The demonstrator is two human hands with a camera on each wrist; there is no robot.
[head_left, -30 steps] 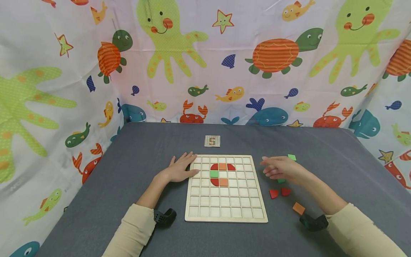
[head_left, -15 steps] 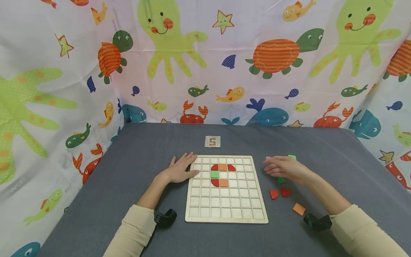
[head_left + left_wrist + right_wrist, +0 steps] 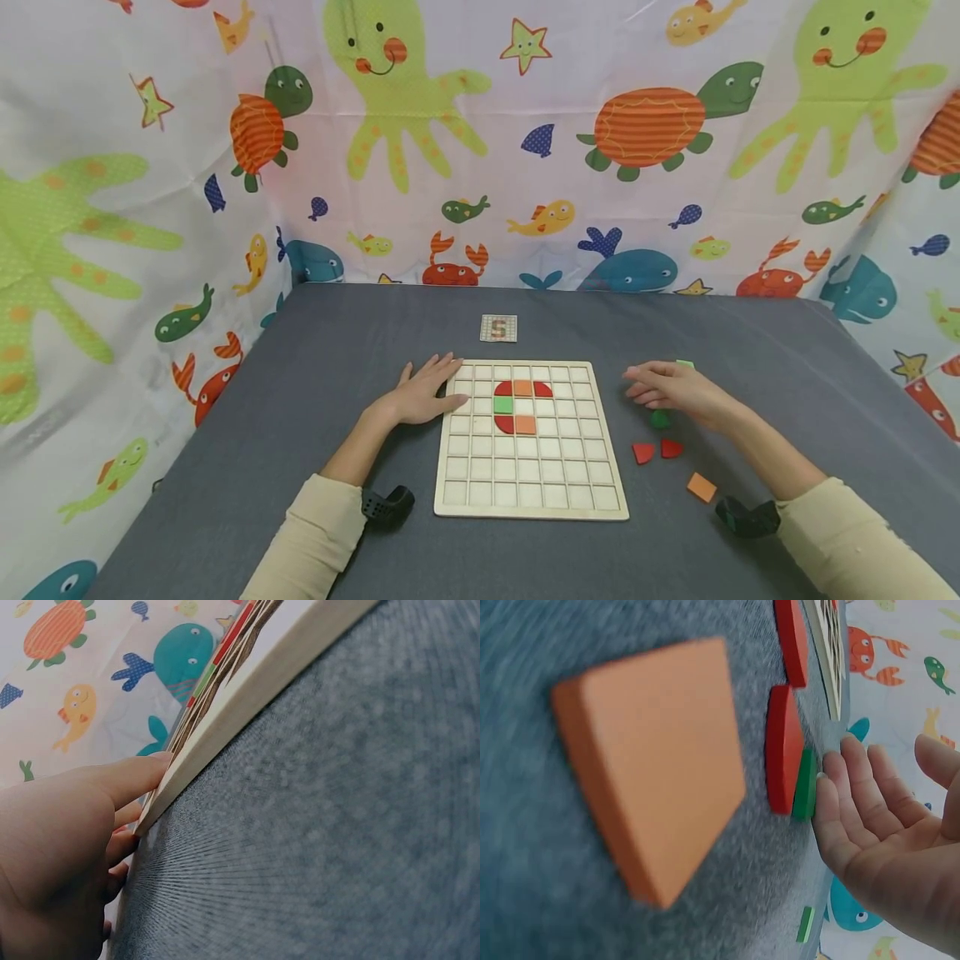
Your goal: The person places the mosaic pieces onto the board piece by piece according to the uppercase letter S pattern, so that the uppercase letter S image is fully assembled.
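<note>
My left hand (image 3: 416,398) rests at the upper left edge of a wooden grid board (image 3: 532,493), its thumb and fingertips touching the rim. On the board lie red quarter-circle tiles (image 3: 504,424), orange square tiles (image 3: 525,425) and a light green square tile (image 3: 503,405). To the right of the board, my right hand (image 3: 686,390) hovers with relaxed fingers and a bare palm in the right wrist view. Near it on the table are a dark green tile (image 3: 660,419) and a light green tile (image 3: 685,363), which the hand partly covers in the head view.
Two loose red tiles (image 3: 671,448) and an orange square tile (image 3: 702,487) lie right of the board, below the right hand. Behind the board sits a small pattern card (image 3: 498,328). A printed curtain (image 3: 465,125) hangs along the back and sides of the grey table.
My right hand has drifted a little to the right, away from the board. The left hand stays on the rim, and the tiles have not moved.
</note>
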